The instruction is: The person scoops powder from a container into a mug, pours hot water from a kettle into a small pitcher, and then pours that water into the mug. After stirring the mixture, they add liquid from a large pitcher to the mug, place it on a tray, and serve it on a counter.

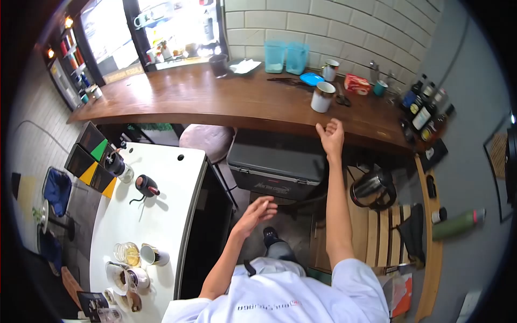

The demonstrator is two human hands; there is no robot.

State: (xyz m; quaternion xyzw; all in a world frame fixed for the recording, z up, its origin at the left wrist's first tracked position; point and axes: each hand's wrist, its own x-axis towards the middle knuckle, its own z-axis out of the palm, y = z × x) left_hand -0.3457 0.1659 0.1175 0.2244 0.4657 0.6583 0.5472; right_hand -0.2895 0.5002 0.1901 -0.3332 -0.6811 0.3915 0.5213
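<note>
My right hand [331, 139] reaches out to the front edge of the wooden counter, thumb apart from loosely curled fingers and nothing in it. Just beyond it, a white mug [321, 99] with a brown-and-gold rim stands upright, not touched. My left hand [257, 215] hangs in the air over the gap between the white table and the cooler, fingers stretched out and holding nothing. Behind the near mug stand a second mug [330, 70], a blue lid [312, 79] and a red box [356, 84].
Below the wooden counter [215, 99] sits a dark cooler box [277, 161]. A steel kettle [371, 189] rests on a slatted wooden surface at right. Bottles [425, 110] crowd the counter's right end. The white table [161, 215] holds a hand grinder [118, 166] and a coffee dripper [119, 275].
</note>
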